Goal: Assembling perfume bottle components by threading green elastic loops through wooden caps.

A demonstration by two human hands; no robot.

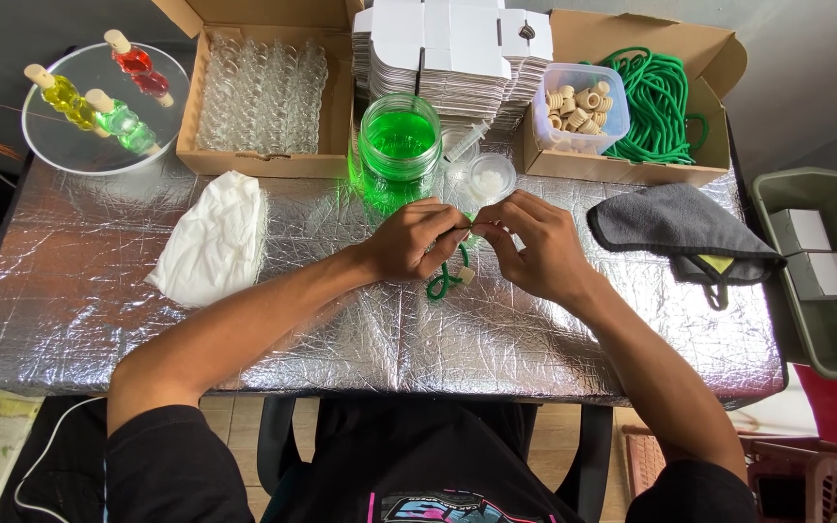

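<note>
Just in front of the open jar of green liquid [400, 145], the left hand [417, 240] and right hand [535, 244] pinch a small piece trailing a green cord [446, 279], and a jerked elbow could likely topple that jar.

We take the jar of green liquid [399, 140] as our landmark. Just in front of it our left hand [417, 242] and right hand [535, 247] meet fingertip to fingertip, pinching something small that we cannot make out, with a green cord [443, 281] hanging beneath them. Beside the jar to the right stand a small clear cup [489, 177] and a syringe [465, 141]. To its left lies a crumpled white cloth [215, 240]; far right, a grey cloth [675, 225].
</note>
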